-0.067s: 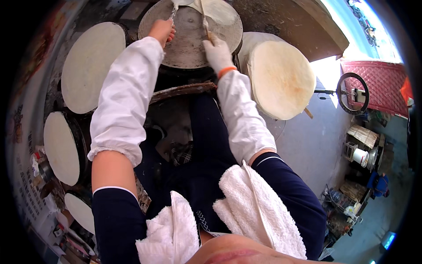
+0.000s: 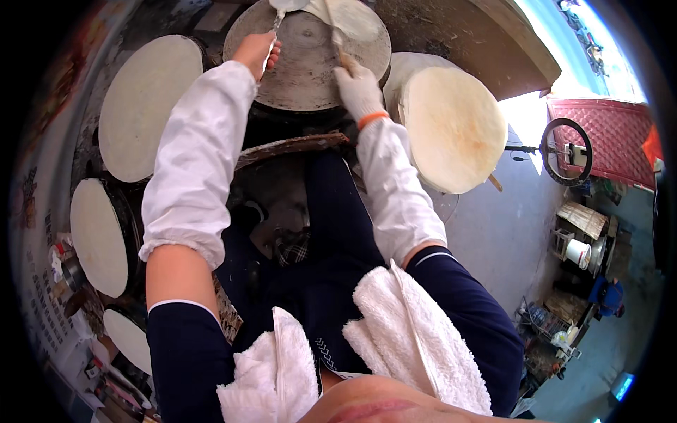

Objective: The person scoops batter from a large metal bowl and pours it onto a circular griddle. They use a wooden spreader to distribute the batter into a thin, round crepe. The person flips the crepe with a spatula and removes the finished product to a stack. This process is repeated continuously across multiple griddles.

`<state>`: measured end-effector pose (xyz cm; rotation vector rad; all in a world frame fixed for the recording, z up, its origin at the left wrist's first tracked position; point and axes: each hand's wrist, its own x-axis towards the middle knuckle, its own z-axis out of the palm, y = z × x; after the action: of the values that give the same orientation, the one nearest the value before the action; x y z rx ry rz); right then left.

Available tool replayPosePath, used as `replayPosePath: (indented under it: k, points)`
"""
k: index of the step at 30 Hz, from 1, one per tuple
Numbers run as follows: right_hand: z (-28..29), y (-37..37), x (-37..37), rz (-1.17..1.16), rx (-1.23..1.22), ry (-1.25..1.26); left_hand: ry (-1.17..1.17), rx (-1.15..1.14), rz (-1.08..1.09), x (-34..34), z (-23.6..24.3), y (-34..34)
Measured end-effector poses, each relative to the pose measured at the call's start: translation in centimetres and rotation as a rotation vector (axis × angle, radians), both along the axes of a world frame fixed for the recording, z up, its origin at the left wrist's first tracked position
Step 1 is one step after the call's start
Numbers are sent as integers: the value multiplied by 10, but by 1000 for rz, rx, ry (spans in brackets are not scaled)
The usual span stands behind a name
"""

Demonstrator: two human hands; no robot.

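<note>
A round griddle (image 2: pixel 296 81) stands in front of me at the top, with pale batter (image 2: pixel 356 21) spread over its far right part. My left hand (image 2: pixel 257 53), bare, is closed round the handle of a ladle (image 2: pixel 288 4); the ladle's bowl is over the griddle's far edge. In my right hand (image 2: pixel 359 90), which wears a white glove, is a long thin wooden-handled tool (image 2: pixel 336 37). It reaches across the griddle beside the batter, and its far end is cut off by the picture's top edge.
To the right lies a stack of round flatbreads (image 2: pixel 455 130). Several more round griddles covered with pale batter (image 2: pixel 151 109) stand along my left. A ring light (image 2: pixel 566 151) stands at the right, and a curved board (image 2: pixel 293 146) is just before my knees.
My left hand has shifted slightly to the left and the ladle's bowl has come more into view. My right hand has moved a little right and nearer me, with its tool.
</note>
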<state>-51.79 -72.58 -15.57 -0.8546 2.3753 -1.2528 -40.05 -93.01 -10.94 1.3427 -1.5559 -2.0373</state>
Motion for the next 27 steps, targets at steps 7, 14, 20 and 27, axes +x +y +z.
replayPosePath:
  k: [7,14,20,27]
  points:
    - [19,44,-15,-68,276,75,183,520,30,48,12,-14]
    - [16,-54,9,60,308,82,260,466,73,65,26,-5]
    - [20,-27,9,220,249,132,240,506,171,122,30,19]
    - [2,-22,-98,141,230,193,342,568,157,160,42,38]
